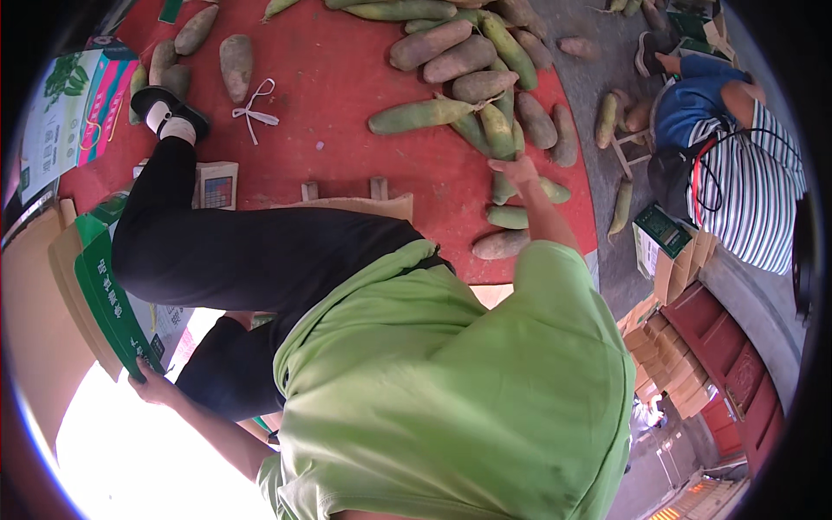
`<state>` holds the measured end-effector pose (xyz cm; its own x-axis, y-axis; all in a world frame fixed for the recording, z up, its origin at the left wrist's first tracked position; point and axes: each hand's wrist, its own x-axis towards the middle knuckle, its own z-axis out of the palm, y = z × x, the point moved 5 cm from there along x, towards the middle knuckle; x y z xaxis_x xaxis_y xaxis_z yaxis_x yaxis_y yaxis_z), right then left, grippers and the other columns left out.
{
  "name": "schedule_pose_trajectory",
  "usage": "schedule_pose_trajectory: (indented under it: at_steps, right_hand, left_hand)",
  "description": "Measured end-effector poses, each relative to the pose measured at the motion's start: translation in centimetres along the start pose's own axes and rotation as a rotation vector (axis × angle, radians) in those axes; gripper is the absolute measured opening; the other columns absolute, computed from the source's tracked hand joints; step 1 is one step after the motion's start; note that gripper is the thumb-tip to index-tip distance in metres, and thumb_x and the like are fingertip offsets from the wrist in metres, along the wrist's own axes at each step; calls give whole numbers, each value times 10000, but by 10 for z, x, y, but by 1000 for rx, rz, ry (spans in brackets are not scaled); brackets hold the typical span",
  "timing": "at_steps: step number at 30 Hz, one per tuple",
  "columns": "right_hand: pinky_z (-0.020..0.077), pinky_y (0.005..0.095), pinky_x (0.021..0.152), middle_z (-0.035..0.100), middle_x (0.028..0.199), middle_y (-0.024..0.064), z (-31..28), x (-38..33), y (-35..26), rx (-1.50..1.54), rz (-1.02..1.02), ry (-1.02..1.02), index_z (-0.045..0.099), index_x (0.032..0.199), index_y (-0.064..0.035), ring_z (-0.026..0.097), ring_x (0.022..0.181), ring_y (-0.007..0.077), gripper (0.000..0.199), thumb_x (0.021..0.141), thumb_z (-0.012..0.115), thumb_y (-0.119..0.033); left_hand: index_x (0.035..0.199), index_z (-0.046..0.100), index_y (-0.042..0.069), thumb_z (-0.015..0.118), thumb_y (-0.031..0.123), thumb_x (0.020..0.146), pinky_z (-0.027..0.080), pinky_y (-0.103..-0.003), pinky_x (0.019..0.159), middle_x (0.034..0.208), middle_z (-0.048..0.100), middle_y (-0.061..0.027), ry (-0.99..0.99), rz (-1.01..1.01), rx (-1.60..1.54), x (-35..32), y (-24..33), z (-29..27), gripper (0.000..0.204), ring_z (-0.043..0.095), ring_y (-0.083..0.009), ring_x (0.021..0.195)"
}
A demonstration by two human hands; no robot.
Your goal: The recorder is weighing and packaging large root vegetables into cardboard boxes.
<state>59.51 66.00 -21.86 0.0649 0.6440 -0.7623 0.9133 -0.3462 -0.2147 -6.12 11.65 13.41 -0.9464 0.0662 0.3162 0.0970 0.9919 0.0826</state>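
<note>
My left hand (149, 383) grips the lower edge of a green and brown cardboard box (102, 299) at the left. My right arm, in a light green sleeve, stretches out to a pile of long green and brown gourds (468, 82) lying on a red mat (338, 95). My right hand (516, 169) rests with fingers apart on the near side of the pile, against a green gourd (501, 187). Nothing is lifted in it. One brown gourd (501, 244) lies nearest my body. My leg in black trousers and a black shoe (169, 108) reaches across the mat.
A person in a striped shirt (750, 191) sits at the right beside more gourds and a small green box (660, 232). A white string (253, 108), a small keypad scale (217, 186), printed cartons (74, 108) and stacked brown boxes (676, 364) lie around.
</note>
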Motion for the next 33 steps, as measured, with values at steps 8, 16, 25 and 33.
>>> schedule_pose_trajectory:
  at_steps: [8, 16, 25, 33]
  right_hand:
    - [503, 386, 771, 641, 1001, 89, 17, -50, -52, 639, -281, 25, 559, 1171, -90, 621, 890, 181, 488, 778, 727, -325]
    - [500, 416, 837, 580, 1177, 180, 26, -6, 58, -100, 251, 10, 311, 1340, -51, 613, 1016, 289, 907, 672, 781, -446]
    - [445, 387, 932, 618, 1079, 255, 32, -10, 24, 15, 335, 214, 601, 1037, 114, 562, 1118, 326, 769, 644, 706, -538]
    - [438, 339, 857, 638, 1023, 193, 40, -50, 14, 521, 171, 142, 607, 1073, 89, 605, 968, 266, 679, 718, 666, -486]
  left_hand:
    - [990, 656, 8, 670, 355, 824, 509, -367, 711, 925, 684, -122, -1, -23, -41, -2, 5, -1, 384, 653, -250, 811]
    - [1017, 648, 3, 661, 365, 828, 500, -376, 722, 916, 684, -135, 3, -6, 4, -9, -1, -8, 408, 653, -262, 814]
    - [1000, 640, 0, 650, 362, 845, 486, -377, 721, 882, 686, -137, -37, -19, 14, -12, 5, -10, 394, 649, -256, 792]
    - [989, 650, 8, 662, 358, 840, 486, -368, 708, 873, 688, -130, -21, -36, -35, -16, 5, -10, 381, 650, -244, 781]
